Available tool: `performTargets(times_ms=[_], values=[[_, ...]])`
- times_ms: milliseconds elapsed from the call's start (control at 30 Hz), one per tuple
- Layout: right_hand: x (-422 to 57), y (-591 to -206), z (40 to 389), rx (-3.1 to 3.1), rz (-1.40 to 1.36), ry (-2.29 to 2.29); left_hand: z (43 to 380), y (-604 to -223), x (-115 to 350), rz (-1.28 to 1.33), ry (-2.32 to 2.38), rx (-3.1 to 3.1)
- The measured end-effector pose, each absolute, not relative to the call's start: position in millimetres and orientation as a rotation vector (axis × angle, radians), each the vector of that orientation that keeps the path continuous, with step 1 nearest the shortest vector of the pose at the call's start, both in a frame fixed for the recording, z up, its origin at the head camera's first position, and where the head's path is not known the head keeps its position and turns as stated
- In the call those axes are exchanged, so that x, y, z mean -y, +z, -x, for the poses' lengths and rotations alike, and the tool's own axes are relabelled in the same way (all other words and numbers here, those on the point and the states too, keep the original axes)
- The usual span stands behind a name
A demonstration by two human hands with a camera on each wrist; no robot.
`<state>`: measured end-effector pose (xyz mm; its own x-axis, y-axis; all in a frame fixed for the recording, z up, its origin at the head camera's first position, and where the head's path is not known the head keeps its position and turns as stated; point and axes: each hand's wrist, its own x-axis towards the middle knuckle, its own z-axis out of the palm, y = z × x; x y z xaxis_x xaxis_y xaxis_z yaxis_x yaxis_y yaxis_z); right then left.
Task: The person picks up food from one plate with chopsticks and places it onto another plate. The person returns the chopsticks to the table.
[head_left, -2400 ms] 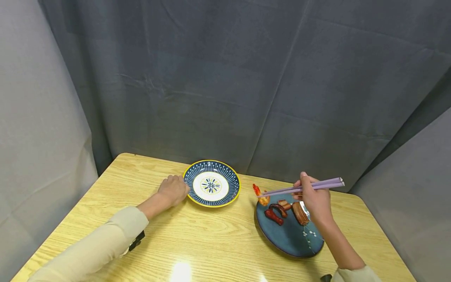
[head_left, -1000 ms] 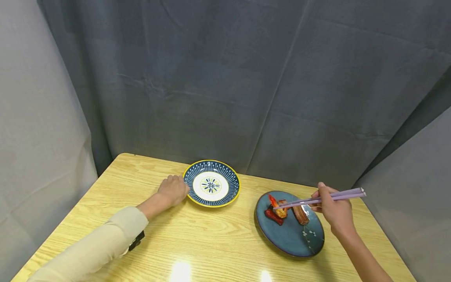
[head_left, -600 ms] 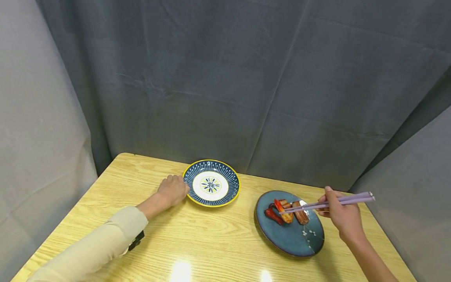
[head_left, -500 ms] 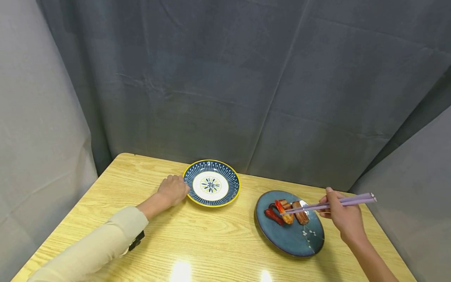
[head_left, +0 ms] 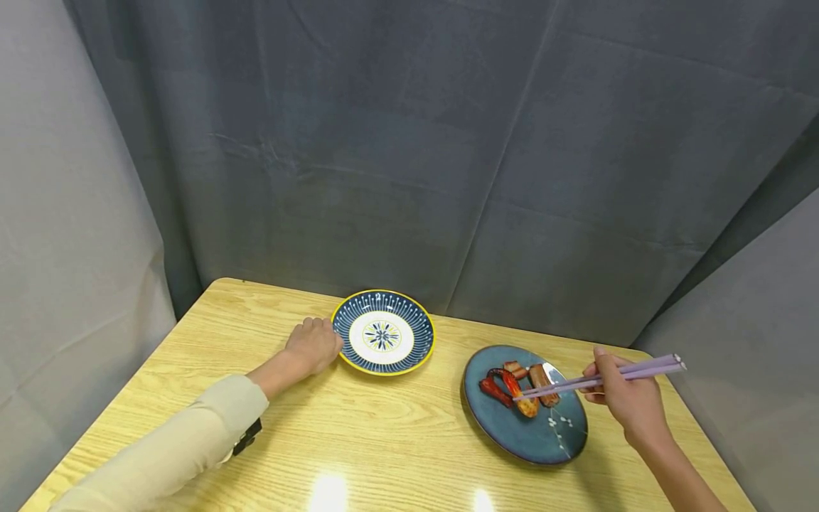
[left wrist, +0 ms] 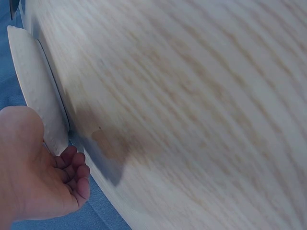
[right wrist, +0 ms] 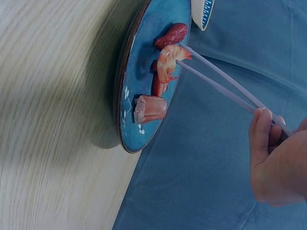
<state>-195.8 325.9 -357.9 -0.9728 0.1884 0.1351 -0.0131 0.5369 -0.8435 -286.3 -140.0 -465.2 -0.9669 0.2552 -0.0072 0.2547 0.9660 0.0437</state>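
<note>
My left hand (head_left: 313,346) grips the left rim of the navy-and-white plate with a yellow edge (head_left: 416,355). In the left wrist view its thumb lies along the rim, and the fingers curl in beneath the thumb. Two lavender chopsticks (head_left: 652,367) are held in my right hand (head_left: 627,398), pointing left over the blue plate (head_left: 518,441). Their tips are at an orange-red shrimp (head_left: 527,407); in the right wrist view the tips stand slightly apart at the shrimp's tail end (right wrist: 168,60). Next to it lies a small red drumstick (head_left: 495,392).
Also on the blue plate are a brown layered meat block (head_left: 540,377), a smaller meat chunk (head_left: 515,369) and a dark curved piece (head_left: 493,372). The wooden table (head_left: 384,434) backs onto a grey curtain (head_left: 409,178), with pale cloth at both sides.
The chopsticks have carried the shrimp rightward and nearer, from over the blue plate's far left edge to among the other food, turning it along the way. My left hand has stayed put.
</note>
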Motion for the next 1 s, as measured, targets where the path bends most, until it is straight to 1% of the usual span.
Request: performTargets(times_ms=[1000], values=[[-338, -368, 189, 2.584, 0.195, 1.404, 287, -468, 140, -0.361, 0.112, -3.099]])
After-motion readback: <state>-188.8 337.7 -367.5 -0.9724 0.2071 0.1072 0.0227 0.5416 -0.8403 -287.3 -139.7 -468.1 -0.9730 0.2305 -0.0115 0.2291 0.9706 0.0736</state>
